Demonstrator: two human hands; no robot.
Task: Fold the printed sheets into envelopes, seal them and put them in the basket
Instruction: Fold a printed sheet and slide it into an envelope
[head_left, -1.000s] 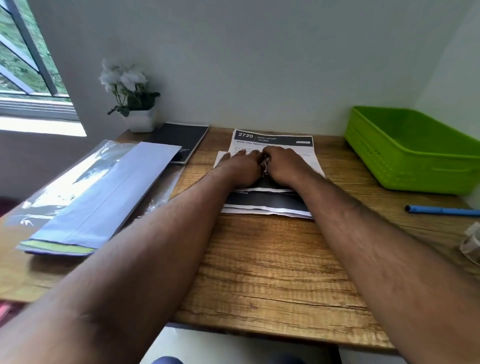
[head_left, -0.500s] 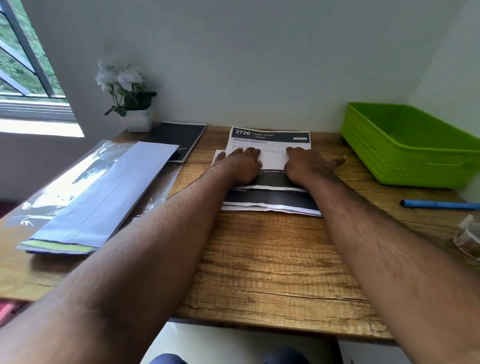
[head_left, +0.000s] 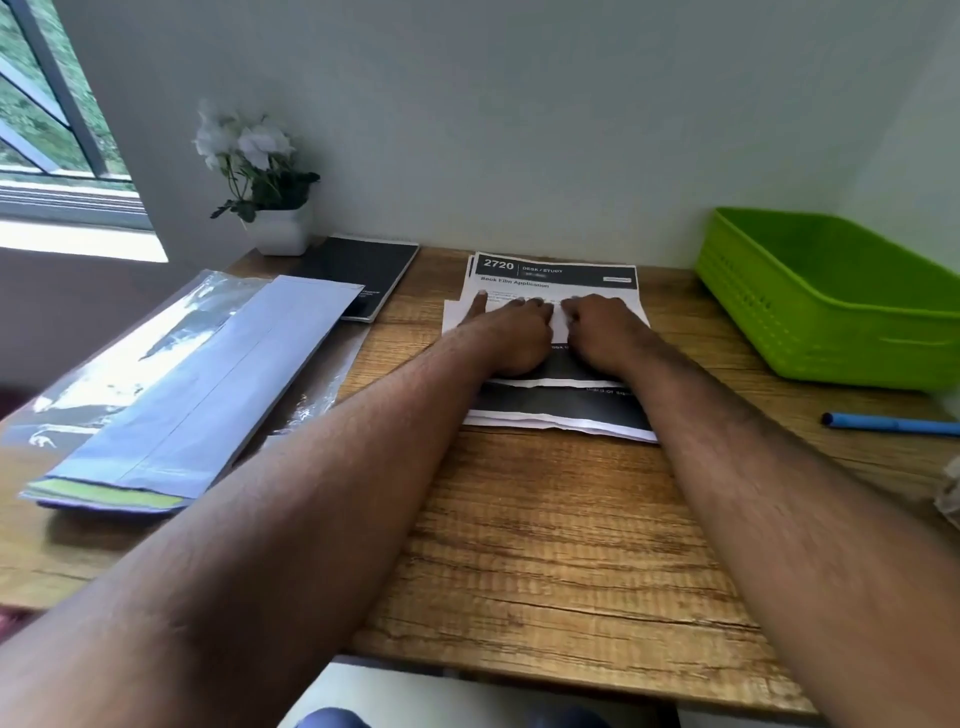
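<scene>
A stack of printed sheets (head_left: 556, 273) with a black header reading 2720 lies at the back middle of the wooden desk. The top sheet's near part is folded up over itself, its black underside (head_left: 561, 408) showing toward me. My left hand (head_left: 511, 332) and my right hand (head_left: 605, 332) press flat on the folded sheet, side by side, fingers straight and pointing away. A pile of long pale blue envelopes (head_left: 208, 395) lies at the left on clear plastic wrap. The green basket (head_left: 779, 306) stands at the back right, nothing visible inside it.
A white pot of white flowers (head_left: 275, 228) stands in the back left corner beside a black notebook (head_left: 358, 275). A blue pen (head_left: 893, 423) lies at the right, with a crumpled clear thing (head_left: 950, 491) at the right edge. A window is at the far left.
My hands drew apart along the fold half a second ago, then came back together at the middle of the sheet, still pressing it flat.
</scene>
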